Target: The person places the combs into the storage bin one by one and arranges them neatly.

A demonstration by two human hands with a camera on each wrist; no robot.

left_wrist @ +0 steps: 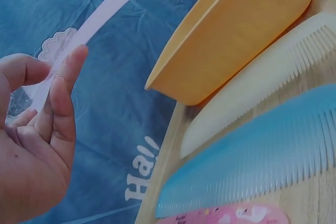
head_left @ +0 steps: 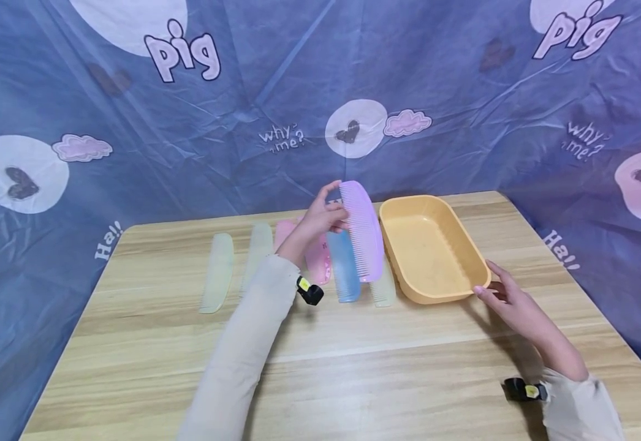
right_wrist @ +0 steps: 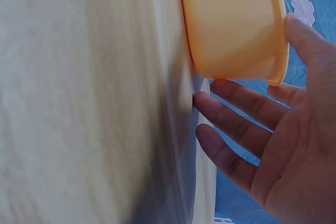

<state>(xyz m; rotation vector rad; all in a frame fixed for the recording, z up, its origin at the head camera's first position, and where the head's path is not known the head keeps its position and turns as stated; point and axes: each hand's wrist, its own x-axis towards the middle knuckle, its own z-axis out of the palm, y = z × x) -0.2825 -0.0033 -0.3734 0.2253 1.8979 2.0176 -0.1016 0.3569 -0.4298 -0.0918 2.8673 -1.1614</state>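
Note:
Above the table, my left hand [head_left: 323, 214] pinches a purple comb [head_left: 369, 229] by its upper toothed side, between thumb and fingers. The comb is raised over a blue comb [head_left: 348, 288] and a pale comb [head_left: 385, 293], partly hiding both. In the left wrist view the purple comb shows edge-on as a thin strip. A yellow plastic basin [head_left: 431, 251] stands just right of it, with a bare floor. My right hand [head_left: 510, 303] holds the basin's near right corner between thumb and index finger; its other fingers are spread below the rim.
Two pale green combs, the left comb [head_left: 218, 272] and its neighbour [head_left: 258, 251], lie at the left. Pink combs [head_left: 317, 260] lie between them and the blue one, partly behind my left arm. A blue printed cloth [head_left: 243, 135] hangs behind the wooden table [head_left: 326, 367].

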